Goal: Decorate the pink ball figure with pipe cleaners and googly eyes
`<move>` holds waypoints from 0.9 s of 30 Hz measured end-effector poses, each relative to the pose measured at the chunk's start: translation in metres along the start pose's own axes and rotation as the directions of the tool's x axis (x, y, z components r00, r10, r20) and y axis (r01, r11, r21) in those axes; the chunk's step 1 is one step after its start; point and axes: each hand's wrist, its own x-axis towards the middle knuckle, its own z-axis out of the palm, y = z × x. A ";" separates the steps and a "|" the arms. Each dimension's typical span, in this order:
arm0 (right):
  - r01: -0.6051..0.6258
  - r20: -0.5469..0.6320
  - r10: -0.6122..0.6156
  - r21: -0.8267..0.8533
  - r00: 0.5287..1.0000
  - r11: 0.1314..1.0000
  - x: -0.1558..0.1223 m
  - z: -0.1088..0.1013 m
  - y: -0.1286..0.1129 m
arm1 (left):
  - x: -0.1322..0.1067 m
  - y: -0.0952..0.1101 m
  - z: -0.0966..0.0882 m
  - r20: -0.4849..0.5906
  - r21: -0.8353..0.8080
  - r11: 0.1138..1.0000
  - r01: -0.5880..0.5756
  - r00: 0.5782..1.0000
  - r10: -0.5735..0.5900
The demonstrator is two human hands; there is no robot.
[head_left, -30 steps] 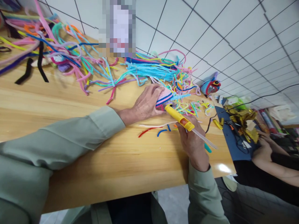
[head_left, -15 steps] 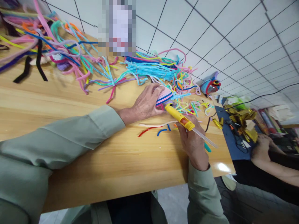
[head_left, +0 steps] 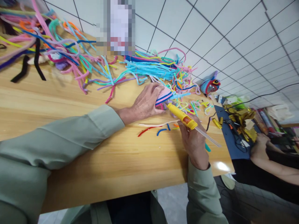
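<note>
My left hand (head_left: 147, 101) is closed around a rounded craft piece (head_left: 164, 95) made of pink and blue pipe cleaner rows. My right hand (head_left: 193, 138) grips a yellow hot glue gun (head_left: 182, 116), a clear glue stick (head_left: 209, 137) jutting from its rear. The gun's nozzle points at the lower edge of the craft piece, very close to it; I cannot tell whether they touch. Below the hands lie a red pipe cleaner piece (head_left: 147, 130) and a short blue piece (head_left: 161, 131). The craft piece's underside is mostly hidden.
Bundled light-blue pipe cleaners (head_left: 151, 70) lie along the tiled wall, with a loose colourful heap (head_left: 67, 53) at the left. A blue-and-red craft figure (head_left: 210, 84) stands at the back right. A black cord (head_left: 252, 99) crosses there. Another person's arm (head_left: 268, 161) rests at far right.
The glue gun in my right hand has shifted slightly right and down relative to the craft piece. My left hand keeps nearly the same place and hold.
</note>
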 end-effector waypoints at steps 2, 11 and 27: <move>-0.005 0.007 0.006 -0.009 1.000 1.000 0.000 0.000 -0.002 | 0.000 0.000 0.000 0.000 -0.008 1.000 0.009 1.000 -0.009; 0.020 0.057 -0.020 0.008 0.998 1.000 0.006 0.000 -0.012 | 0.001 0.001 0.000 0.010 -0.025 0.999 0.023 1.000 -0.023; -0.065 -0.027 0.065 0.003 0.998 0.998 0.004 0.003 0.000 | -0.001 -0.002 0.004 -0.045 -0.015 1.000 -0.008 0.999 0.007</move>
